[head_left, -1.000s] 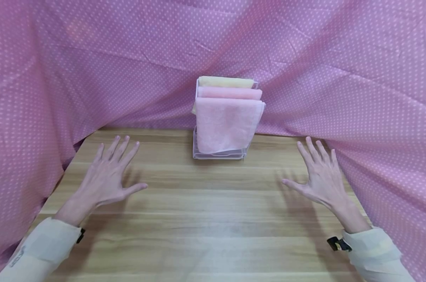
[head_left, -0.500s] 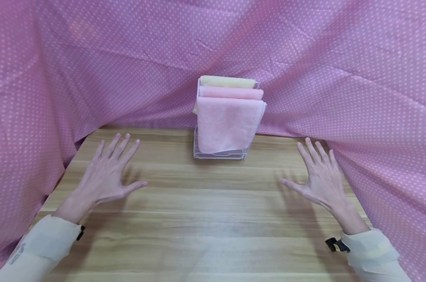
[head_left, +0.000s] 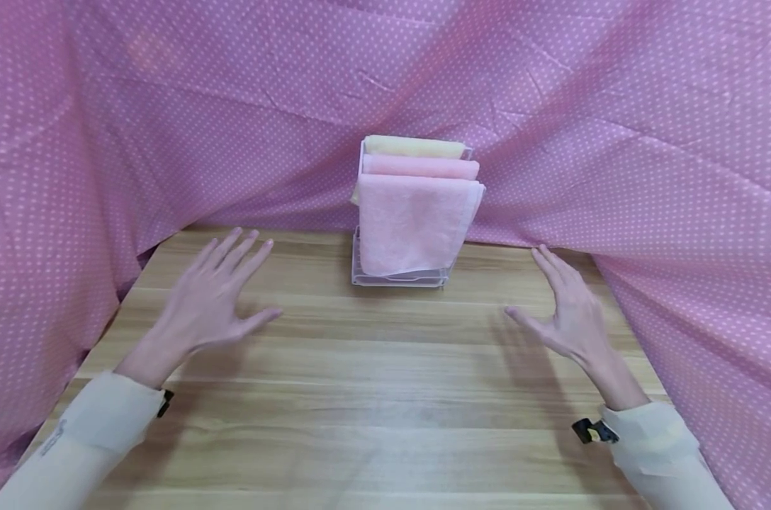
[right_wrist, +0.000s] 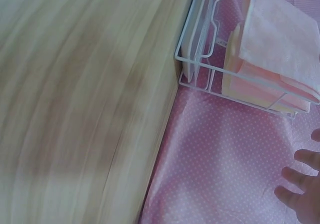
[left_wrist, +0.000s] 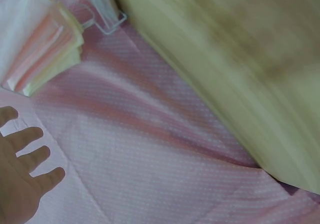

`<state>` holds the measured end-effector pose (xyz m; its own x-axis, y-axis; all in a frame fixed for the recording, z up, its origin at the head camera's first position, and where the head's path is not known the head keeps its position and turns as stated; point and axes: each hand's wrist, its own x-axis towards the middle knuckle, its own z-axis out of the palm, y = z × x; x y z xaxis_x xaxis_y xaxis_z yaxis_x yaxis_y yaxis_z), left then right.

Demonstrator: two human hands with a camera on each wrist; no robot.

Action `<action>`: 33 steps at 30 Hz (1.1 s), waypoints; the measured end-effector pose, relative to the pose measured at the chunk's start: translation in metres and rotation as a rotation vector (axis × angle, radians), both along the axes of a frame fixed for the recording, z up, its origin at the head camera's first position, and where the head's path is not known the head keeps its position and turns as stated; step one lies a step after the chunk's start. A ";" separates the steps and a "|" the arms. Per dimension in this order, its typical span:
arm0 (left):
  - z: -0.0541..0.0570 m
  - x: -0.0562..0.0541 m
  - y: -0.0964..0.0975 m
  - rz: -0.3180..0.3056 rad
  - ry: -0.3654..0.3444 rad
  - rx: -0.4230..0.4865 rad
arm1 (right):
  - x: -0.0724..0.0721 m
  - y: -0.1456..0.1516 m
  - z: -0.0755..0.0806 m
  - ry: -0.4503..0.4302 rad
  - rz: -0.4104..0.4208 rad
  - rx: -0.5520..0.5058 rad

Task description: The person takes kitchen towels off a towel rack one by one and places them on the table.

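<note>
A white wire rack [head_left: 398,281] stands at the far middle of the wooden table. Over its bars hang folded towels: a pale pink towel [head_left: 417,223] in front, a pink towel [head_left: 420,167] behind it and a yellow towel [head_left: 414,146] at the back. My left hand [head_left: 210,301] hovers left of the rack, fingers spread and thumb out, holding nothing. To the right of the rack is my right hand [head_left: 573,315], its fingers straight and closer together, with nothing in it. Both hands are apart from the towels. In the right wrist view the rack's side wires [right_wrist: 235,76] show.
The wood-grain table [head_left: 373,397] spreads between the hands. Pink dotted cloth [head_left: 264,106] hangs behind the table and down both sides, meeting its back edge close behind the rack.
Both hands have shifted inward toward the rack, the left one also slightly forward. The right hand has turned and its fingers have drawn together. The rack and towels stay in place.
</note>
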<state>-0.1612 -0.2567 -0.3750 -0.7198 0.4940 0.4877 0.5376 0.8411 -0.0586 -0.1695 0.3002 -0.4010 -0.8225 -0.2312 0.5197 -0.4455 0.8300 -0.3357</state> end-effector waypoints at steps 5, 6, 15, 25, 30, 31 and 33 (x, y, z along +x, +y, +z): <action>0.010 -0.012 0.022 -0.077 0.045 0.005 | -0.008 -0.007 0.002 0.015 0.024 -0.133; 0.013 -0.014 0.026 -0.089 0.053 0.009 | -0.009 -0.009 0.003 0.021 0.031 -0.155; 0.033 -0.030 0.060 -0.170 0.123 0.035 | -0.026 -0.024 0.011 -0.007 0.137 -0.436; 0.050 -0.050 0.085 -0.230 0.106 0.078 | -0.052 -0.035 0.027 -0.107 0.269 -0.760; 0.060 -0.059 0.098 -0.246 0.110 0.102 | -0.067 -0.040 0.036 -0.123 0.316 -0.868; 0.062 -0.061 0.101 -0.248 0.111 0.105 | -0.070 -0.041 0.038 -0.125 0.327 -0.889; 0.067 -0.065 0.107 -0.252 0.108 0.111 | -0.076 -0.042 0.041 -0.131 0.354 -0.936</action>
<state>-0.2264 -0.1496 -0.3083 -0.5225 0.5897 0.6158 0.7261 0.6863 -0.0412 -0.2452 0.2578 -0.3599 -0.8493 -0.0190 0.5276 -0.5280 0.0349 -0.8486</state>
